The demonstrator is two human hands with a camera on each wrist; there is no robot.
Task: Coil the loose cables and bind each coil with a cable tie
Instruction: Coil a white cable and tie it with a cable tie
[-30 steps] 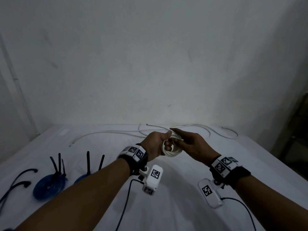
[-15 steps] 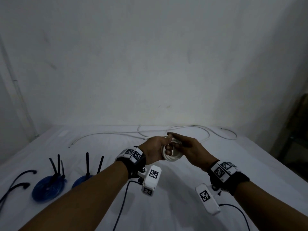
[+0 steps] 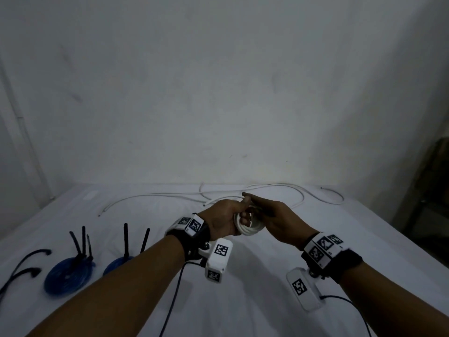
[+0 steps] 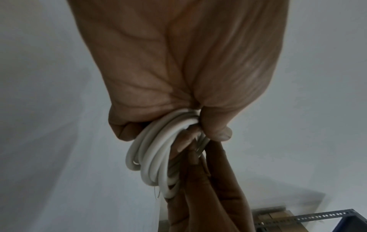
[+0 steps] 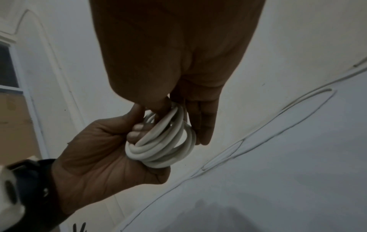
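Observation:
A white cable coil (image 3: pixel 250 229) of several turns hangs between both hands above the white table (image 3: pixel 243 307). My left hand (image 3: pixel 227 218) grips the coil (image 4: pixel 152 157) in a fist, thumb on top. My right hand (image 3: pixel 279 216) pinches the coil's (image 5: pixel 164 150) right side, with the thumb in front and straight fingers (image 5: pixel 202 125) behind. More loose white cable (image 3: pixel 301 198) lies in loops at the back of the table, behind the hands. No cable tie is visible on the white coil.
Two blue coils (image 3: pixel 69 277) (image 3: pixel 116 262) bound with upright black ties sit at the left. A black cable (image 3: pixel 24 263) lies at the far left edge. The wall stands close behind the table, and a dark rack (image 3: pixel 435 190) is on the right.
My right fingers have stretched further left over the coil and the left thumb. Both hands have stayed in about the same place, and the coil is still in them.

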